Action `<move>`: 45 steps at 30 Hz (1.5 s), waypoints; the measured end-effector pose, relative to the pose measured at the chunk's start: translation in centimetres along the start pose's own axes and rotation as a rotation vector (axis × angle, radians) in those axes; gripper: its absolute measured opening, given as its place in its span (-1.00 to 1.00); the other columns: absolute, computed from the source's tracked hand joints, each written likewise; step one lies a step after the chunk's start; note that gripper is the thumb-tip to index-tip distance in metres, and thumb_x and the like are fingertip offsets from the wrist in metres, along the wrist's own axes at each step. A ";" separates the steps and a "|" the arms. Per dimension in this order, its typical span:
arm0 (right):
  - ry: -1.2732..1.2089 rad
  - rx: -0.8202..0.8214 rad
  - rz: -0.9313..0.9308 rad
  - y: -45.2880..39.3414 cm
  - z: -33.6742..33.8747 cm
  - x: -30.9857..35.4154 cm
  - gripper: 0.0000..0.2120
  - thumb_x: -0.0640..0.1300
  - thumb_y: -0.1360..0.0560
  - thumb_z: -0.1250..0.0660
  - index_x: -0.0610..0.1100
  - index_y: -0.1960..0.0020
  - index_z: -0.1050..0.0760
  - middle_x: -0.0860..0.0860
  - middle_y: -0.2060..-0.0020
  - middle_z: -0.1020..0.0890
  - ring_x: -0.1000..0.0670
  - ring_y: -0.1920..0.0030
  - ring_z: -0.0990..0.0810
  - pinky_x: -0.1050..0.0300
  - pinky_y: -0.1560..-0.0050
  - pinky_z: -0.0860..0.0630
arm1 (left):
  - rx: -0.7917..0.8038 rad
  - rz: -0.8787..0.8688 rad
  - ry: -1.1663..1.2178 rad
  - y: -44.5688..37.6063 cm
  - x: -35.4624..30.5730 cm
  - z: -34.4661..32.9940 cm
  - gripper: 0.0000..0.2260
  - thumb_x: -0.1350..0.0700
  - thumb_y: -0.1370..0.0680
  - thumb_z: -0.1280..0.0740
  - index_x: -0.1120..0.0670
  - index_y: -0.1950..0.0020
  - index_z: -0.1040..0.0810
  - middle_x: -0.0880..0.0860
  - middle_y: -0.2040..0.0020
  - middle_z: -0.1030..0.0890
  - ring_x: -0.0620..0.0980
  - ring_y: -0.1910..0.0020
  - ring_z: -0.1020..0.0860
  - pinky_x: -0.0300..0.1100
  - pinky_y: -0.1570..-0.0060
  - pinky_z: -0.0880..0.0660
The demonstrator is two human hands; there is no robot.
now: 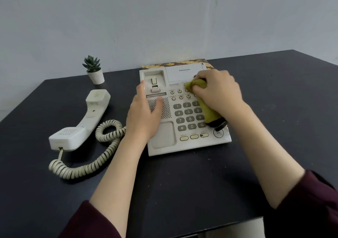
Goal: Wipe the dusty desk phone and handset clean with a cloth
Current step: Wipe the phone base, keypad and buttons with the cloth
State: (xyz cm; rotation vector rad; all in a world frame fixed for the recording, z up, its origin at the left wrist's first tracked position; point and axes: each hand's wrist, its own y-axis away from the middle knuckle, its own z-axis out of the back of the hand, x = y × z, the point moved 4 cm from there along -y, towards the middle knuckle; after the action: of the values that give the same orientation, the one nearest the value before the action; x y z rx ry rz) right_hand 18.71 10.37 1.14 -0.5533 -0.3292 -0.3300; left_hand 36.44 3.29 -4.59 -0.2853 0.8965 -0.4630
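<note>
1. We take the desk phone (182, 109) as our landmark: one cream push-button unit lying flat on the dark desk (201, 183), near the far edge by the pale wall (164, 18).
2. We count one handset (82, 120), off its cradle and lying on the desk to the left of the phone, well apart from it, with its earpiece end farther from us and its mouthpiece end nearer.
3. One coiled cord (95, 155) runs from the handset's near end, loops over the desk and passes toward the phone's left side, where the left wrist hides its far end.
4. We count two bare hands, both on the phone. The left hand (144, 113) lies flat on the phone's left part with its fingers nearly straight, the thumb over the speaker grille and the fingertips along the left edge by the empty cradle; it grips nothing.
5. The right hand (217, 91) is curled round one olive-green cloth (201, 89), bunched and pressed against the small round buttons at the phone's upper right.
6. The cloth's loose end trails toward us over the right column of the keypad; it ends in a dark band near the round control at the phone's lower right corner.
7. One patterned book or board (193, 62), brown with yellow flowers, shows beyond the phone, partly beneath it.
8. One small potted succulent (94, 70) in a white pot stands beyond and to the left of the phone, close to the wall.
9. Two dark maroon sleeves (311, 206) are pushed up the forearms at our near edge.
</note>
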 end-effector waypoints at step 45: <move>0.091 -0.068 0.111 0.8 0.9 1.0 -0.70 -0.10 -0.60 -0.15 0.09 -0.27 -0.49 -0.08 -0.08 -0.45 -0.17 0.06 -0.48 0.10 0.21 -0.27 | 0.017 0.002 -0.018 0.1 -0.3 0.1 -0.45 -0.06 -0.60 -0.18 0.02 -0.52 -0.06 0.09 -0.40 -0.38 0.06 -0.34 -0.36 -0.21 -0.11 -0.23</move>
State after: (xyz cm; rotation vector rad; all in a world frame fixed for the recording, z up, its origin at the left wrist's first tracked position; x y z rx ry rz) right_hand 19.72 11.27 1.90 -0.6192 -0.1990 -0.2586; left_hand 36.42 3.51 -4.38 -0.2726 0.8745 -0.4655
